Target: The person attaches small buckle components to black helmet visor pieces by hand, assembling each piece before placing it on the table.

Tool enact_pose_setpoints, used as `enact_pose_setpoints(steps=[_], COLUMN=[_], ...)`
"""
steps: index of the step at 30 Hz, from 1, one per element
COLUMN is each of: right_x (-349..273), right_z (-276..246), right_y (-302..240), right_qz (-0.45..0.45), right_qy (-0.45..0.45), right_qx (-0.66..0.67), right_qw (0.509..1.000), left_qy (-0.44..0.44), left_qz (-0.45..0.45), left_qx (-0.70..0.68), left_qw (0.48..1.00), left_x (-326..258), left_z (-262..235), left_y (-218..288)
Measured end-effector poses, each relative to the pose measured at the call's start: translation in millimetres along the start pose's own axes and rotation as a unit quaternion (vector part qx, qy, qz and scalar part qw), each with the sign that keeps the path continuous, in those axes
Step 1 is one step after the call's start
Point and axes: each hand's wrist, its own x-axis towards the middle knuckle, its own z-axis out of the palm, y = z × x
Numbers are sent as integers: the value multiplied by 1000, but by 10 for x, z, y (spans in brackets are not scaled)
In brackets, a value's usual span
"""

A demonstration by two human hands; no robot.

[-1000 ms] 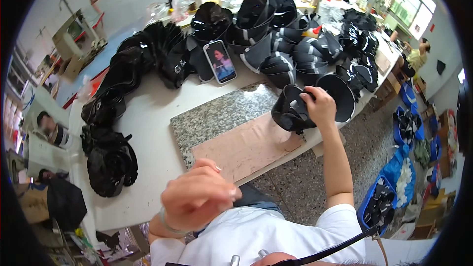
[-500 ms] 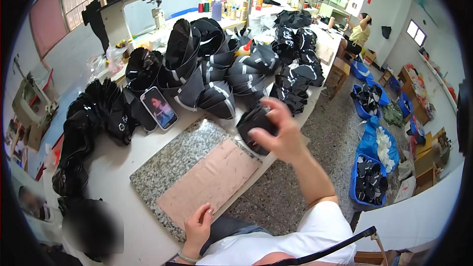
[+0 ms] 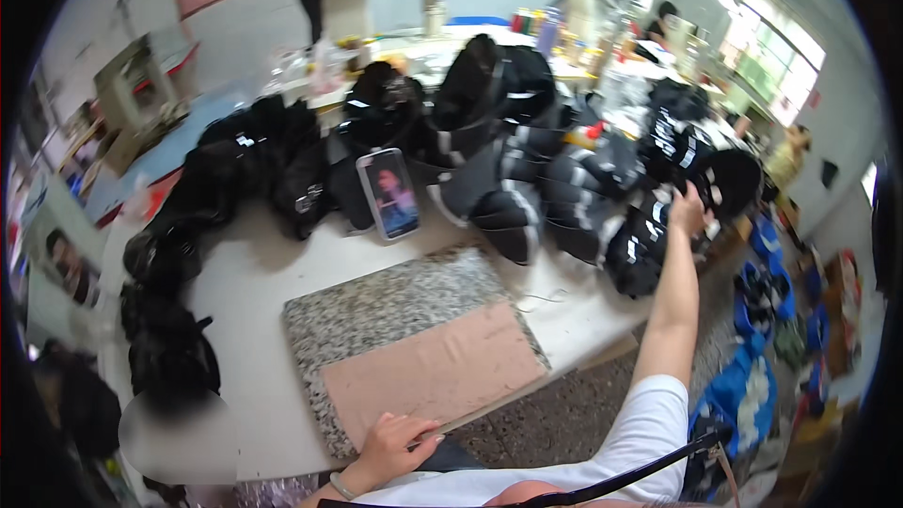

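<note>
My right arm is stretched to the far right of the table. There my right hand (image 3: 689, 210) is closed on a dark, rounded bundle of black leather-like pieces (image 3: 736, 181), among rows of glossy black pieces (image 3: 640, 249). My left hand (image 3: 395, 447) holds nothing; its fingers lie loosely apart at the near edge of a pink sheet (image 3: 433, 367). That sheet covers the near part of a speckled granite slab (image 3: 376, 306). Behind the slab, a phone (image 3: 388, 195) leans upright against black pieces with its screen lit.
Curled black pieces with pale edging (image 3: 508, 221) stand along the back. Another dark row (image 3: 212, 179) curves down the left side of the white table (image 3: 245, 320). Sewing machines and thread spools stand beyond. Blue tubs (image 3: 762, 292) sit on the floor to the right.
My right hand has moved from beside the slab to the far right. The dark bundle beside the slab has left that spot. The view has turned left; my left hand stays by the pink sheet.
</note>
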Motion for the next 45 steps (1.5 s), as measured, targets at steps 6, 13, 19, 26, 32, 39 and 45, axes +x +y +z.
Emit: enact_pose_setpoints(steps=[6,13,19,26,32,39,45], right_x=[-124,-128,-408,-2337,-3621,-4048,-3993], right_z=[174,283,75,-1641,-2202,-2295,-2328], right_y=[-68,-43,-317,-1276,-1333,-1570,-1526], right_qz=[85,8,-198,-333,-256,-281,-277], right_qy=[-218,-301,-25,-297,-423,-339,-367], right_qx=[9,28,20,493,540,540,545], right_qw=[972,953,980,747,682,717,701], left_qy=[-12,0,-5,183,462,415,525], left_qz=[-16,-18,26,-84,-161,-272,-180], left_qx=[16,9,28,-206,351,566,365], left_qw=[1000,1000,999,958,798,658,747], left_x=[-48,-34,-76,-310,-725,-831,-1346], left_z=[32,5,64,-577,-1693,-1998,-2428], left_y=[-65,-19,-131,-12,-686,-1262,-774])
